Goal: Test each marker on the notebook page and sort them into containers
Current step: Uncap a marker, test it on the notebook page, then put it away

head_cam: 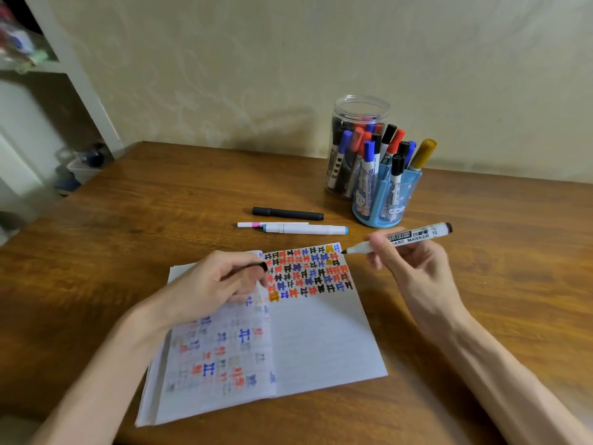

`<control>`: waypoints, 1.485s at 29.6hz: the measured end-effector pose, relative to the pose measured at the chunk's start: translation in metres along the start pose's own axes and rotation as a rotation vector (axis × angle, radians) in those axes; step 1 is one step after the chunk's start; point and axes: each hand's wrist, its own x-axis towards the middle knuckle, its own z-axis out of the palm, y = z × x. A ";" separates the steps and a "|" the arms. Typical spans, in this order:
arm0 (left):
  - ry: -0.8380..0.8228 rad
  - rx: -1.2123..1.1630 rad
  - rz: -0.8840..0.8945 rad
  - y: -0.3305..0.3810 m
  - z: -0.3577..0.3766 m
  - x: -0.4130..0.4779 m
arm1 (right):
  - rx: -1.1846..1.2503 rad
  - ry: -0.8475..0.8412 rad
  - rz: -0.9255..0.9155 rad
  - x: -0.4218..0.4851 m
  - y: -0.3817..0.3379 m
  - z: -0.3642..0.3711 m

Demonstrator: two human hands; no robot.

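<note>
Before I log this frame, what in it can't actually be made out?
- Head view: the black object in the left hand; curled fingers hide all but its end, so cap or not is unclear.
- Head view: the label of the whiteboard marker, partly covered by the right hand.
- Head view: how many markers the clear jar holds; the blue holder hides its lower part.
- Head view: shelf items upper left, blurred.

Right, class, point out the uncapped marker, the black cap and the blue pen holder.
uncapped marker (408,238): head view, on its printed barrel.
black cap (262,266): head view, on its exposed end.
blue pen holder (408,194): head view, on its front wall.
</note>
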 end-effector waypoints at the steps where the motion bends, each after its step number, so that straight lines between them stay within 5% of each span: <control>1: 0.045 0.022 0.019 -0.001 -0.003 -0.003 | -0.004 -0.005 0.028 0.001 0.000 0.002; 10: 0.229 0.228 -0.024 -0.011 0.017 0.003 | -0.145 -0.165 0.125 -0.009 -0.006 0.058; 17: 0.335 0.295 0.023 -0.019 0.022 0.001 | -0.156 -0.112 0.160 -0.008 -0.010 0.083; 26: 0.365 0.333 0.014 -0.022 0.020 -0.006 | -0.273 -0.125 -0.039 -0.022 0.007 0.098; 44: 0.391 0.380 0.000 -0.027 0.021 -0.010 | -0.406 -0.167 -0.071 -0.021 0.020 0.103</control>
